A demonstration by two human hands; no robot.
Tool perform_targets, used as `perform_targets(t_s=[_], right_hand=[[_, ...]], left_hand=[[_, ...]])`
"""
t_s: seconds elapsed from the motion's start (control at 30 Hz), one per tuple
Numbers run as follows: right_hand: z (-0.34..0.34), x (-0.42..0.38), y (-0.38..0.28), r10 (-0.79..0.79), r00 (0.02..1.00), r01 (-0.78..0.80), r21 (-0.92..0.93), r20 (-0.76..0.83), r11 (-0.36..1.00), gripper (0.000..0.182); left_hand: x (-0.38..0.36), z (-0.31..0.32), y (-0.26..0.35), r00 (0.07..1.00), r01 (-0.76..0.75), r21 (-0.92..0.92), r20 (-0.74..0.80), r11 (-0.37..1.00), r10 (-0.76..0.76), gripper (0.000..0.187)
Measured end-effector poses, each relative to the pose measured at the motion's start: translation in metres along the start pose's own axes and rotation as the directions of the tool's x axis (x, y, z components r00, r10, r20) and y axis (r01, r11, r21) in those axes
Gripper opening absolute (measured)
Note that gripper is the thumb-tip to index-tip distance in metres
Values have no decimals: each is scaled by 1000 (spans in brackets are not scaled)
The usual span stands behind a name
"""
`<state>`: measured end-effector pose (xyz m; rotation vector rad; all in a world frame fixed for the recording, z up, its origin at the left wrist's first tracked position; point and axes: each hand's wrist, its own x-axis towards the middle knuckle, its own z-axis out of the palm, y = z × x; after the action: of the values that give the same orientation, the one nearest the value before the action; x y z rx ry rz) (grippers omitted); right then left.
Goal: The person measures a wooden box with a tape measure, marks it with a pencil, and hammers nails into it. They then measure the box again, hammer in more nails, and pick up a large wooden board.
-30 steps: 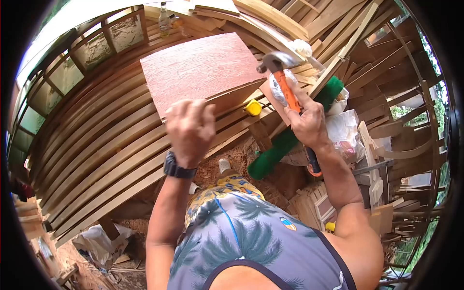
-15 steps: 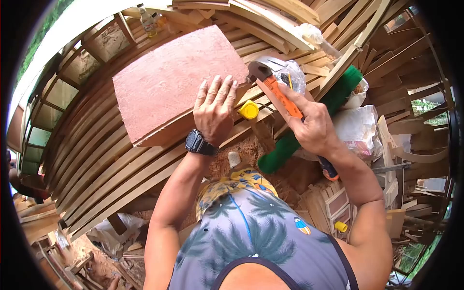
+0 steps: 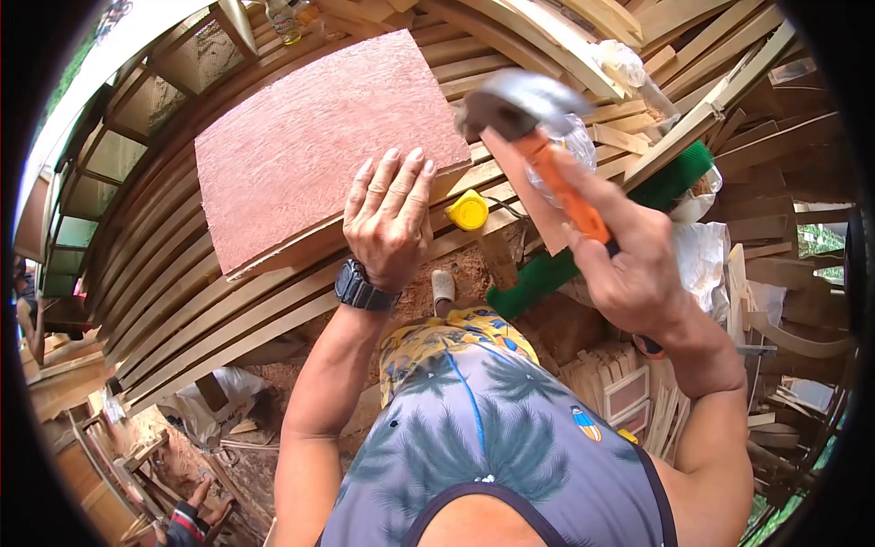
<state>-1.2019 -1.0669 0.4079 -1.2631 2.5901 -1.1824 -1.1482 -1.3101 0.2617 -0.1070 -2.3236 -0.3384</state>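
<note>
My left hand (image 3: 390,219) lies flat with fingers stretched over the near right part of a reddish plywood panel (image 3: 319,137). The panel forms the top of a box-like wooden piece resting on long timber strips. My right hand (image 3: 633,251) is wrapped around the orange handle of a claw hammer (image 3: 556,173), raised at the panel's right side. The hammer's metal head is smeared by motion. Beneath the hammer, a thin reddish strip of wood (image 3: 529,196) slants across the timber. A yellow tape measure (image 3: 468,211) sits just right of my left hand.
Long timber strips (image 3: 164,319) run below and left of the panel. A green mesh roll (image 3: 679,173) and white plastic bags (image 3: 702,260) lie at the right. A glass bottle (image 3: 284,23) stands at the back. Another person's arm and sleeve (image 3: 185,520) show at lower left.
The hammer and my right hand have moved right and slightly down in view, away from the panel's edge. My left hand stays on the panel. A person's sleeve now shows at lower left.
</note>
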Motion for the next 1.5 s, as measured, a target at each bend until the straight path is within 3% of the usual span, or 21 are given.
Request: perform_targets(t_s=[0.07, 0.17, 0.33, 0.4, 0.47, 0.5, 0.53, 0.6, 0.63, 0.7, 0.73, 0.8, 0.87, 0.93, 1.03, 1.1, 1.13, 1.17, 1.27, 1.4, 1.5], right_hand=[[6, 0, 3, -98, 987, 100, 5, -127, 995, 71], [16, -16, 22, 90, 972, -59, -146, 217, 988, 68], [2, -5, 28, 142, 987, -137, -61, 77, 989, 64], [8, 1, 53, 57, 987, -57, 5, -148, 998, 60], [20, 4, 87, 272, 955, -271, 25, -118, 962, 61], [33, 8, 108, 172, 964, -173, 10, -202, 985, 61], [35, 16, 110, 264, 957, -272, -52, -123, 961, 61], [71, 27, 157, 123, 969, -144, -85, -214, 986, 59], [76, 37, 161, 305, 947, -315, -103, -104, 943, 62], [105, 54, 190, 360, 926, -370, -99, -111, 924, 64], [113, 64, 195, 389, 916, -398, -118, -92, 910, 64], [135, 86, 214, 389, 917, -397, -128, -86, 909, 62], [139, 109, 212, 492, 870, -481, -167, 28, 861, 62], [150, 123, 219, 452, 892, -444, -168, 14, 880, 63], [167, 131, 236, 423, 906, -419, -164, -10, 893, 67], [185, 127, 259, 326, 944, -328, -198, -41, 924, 68], [189, 127, 267, 274, 960, -279, -222, -53, 934, 68], [186, 126, 261, 300, 953, -302, -200, -41, 932, 67], [185, 123, 259, 280, 960, -276, -250, -19, 928, 65], [170, 152, 244, 165, 981, -185, -243, -98, 952, 58], [155, 189, 209, 140, 990, -140, -19, -11, 990, 48]], left_hand=[[-2, 0, 1, 1000, 8, 2, 3, 1000, -8, 32], [0, -1, 2, 1000, -10, 3, -24, 1000, 10, 29], [0, 3, 5, 999, 17, 22, -49, 1000, -15, 24], [4, -2, 9, 998, 14, 11, -57, 1000, -14, 25], [9, -11, 16, 996, 94, -86, 6, 992, -94, 28], [9, -18, 16, 989, 150, -149, 38, 977, -146, 33], [9, -27, 15, 984, 175, -182, 4, 967, -178, 39], [6, -47, -6, 965, 248, -97, -64, 964, -254, 48], [2, -56, -27, 955, 274, -18, -116, 962, -274, 49], [-1, -85, -84, 956, 266, 223, -183, 938, -228, 51], [0, -100, -106, 884, 465, 311, -199, 829, -422, 55], [3, -123, -140, 516, 857, 103, -178, 505, -838, 64], [11, -146, -160, 49, 980, -198, 256, -3, -965, 59], [-38, -139, -211, 278, 735, -612, 666, -293, -692, 50], [-53, -129, -220, 271, 688, -611, 717, -391, -642, 41], [-67, -118, -228, 230, 685, -644, 634, -340, -739, 45], [-48, -126, -207, 258, 716, -598, 707, -361, -658, 44], [-43, -126, -199, 328, 728, -627, 674, -278, -662, 41], [-49, -122, -192, 442, 642, -721, 626, -261, -643, 35], [-50, -165, -157, 476, 580, -789, 531, -203, -702, 34], [-85, -201, -159, 339, 497, -857, 333, -133, -880, 32]])
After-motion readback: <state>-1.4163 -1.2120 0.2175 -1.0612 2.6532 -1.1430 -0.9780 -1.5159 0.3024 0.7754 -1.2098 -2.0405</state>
